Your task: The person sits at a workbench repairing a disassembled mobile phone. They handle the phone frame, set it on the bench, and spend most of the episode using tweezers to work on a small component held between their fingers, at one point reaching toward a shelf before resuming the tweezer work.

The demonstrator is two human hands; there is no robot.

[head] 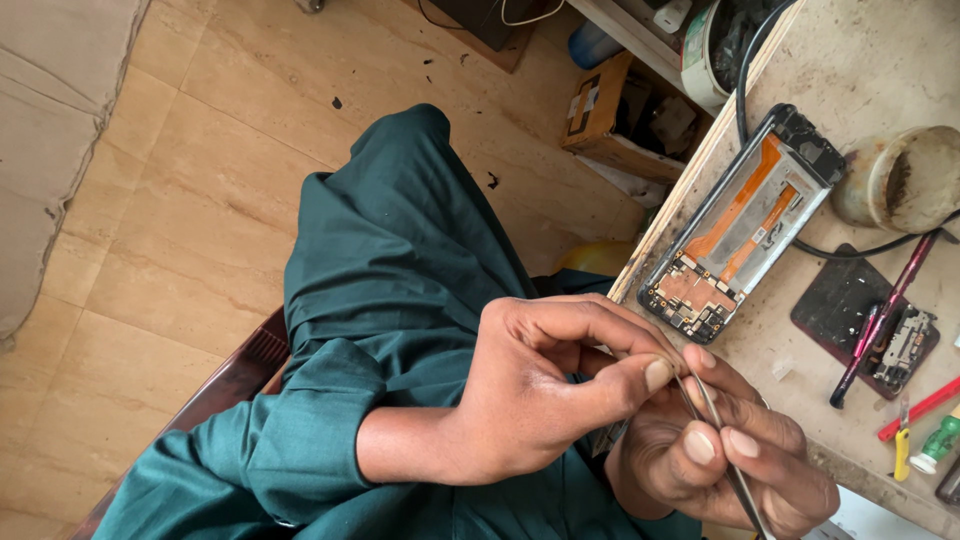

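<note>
Head-camera view, read from left to right. The left hand (545, 385) reaches across from a dark green sleeve (300, 440), its thumb and forefinger pinched together on something small at the fingertips; what is pinched there is hidden and cannot be identified. Immediately to its right, and touching it, the right hand (725, 450) is closed around a pair of thin metal tweezers (722, 445), held between thumb and fingers much as a pen is held, the tips directed up into the left hand's pinch and the back end running off the lower edge. By their look the tweezers are light, stiff, springy and smooth, hence liable to slip; the best hold appears to be at mid-shank, where the right hand already has them, with gentle pressure so the fine tips do not splay.

Above and to the right of both hands, near but apart from them, an opened phone (745, 225) lies face down at the edge of the workbench (880, 60), its orange flex strips and circuit board exposed. It looks thin and fragile, best lifted by its frame edges. Further right lie a dark pad (835, 300) bearing a small component, a maroon-handled tool (885, 310), and a stained round cup (905, 178).
</note>
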